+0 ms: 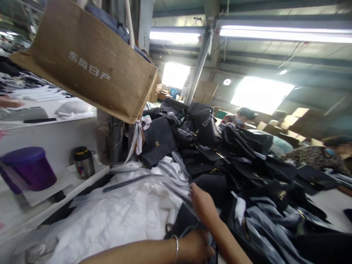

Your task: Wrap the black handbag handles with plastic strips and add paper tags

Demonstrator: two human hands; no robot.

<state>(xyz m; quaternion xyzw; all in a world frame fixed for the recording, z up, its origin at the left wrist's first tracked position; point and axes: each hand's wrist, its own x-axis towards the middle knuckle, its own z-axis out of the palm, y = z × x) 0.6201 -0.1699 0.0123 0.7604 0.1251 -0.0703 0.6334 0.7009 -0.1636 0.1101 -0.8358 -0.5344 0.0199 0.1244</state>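
Note:
My left hand point(195, 245), with a silver bangle at the wrist, is curled at the edge of a black bag point(183, 220) low in the middle of the view. Just beyond it, my right hand point(202, 203) closes on a grey strap in clear plastic point(180, 192) at the edge of a pile. More plastic-wrapped straps point(132, 182) lie across white crumpled sheeting point(123, 216) to the left. Both hands' fingertips are partly hidden.
Black bags with gold clasps point(203, 124) are heaped ahead and to the right. A brown cloth bag point(93, 62) hangs at upper left. A purple bucket point(30, 170) and a steel flask point(84, 165) stand left. Two people point(316, 156) point(231, 119) are beyond the pile.

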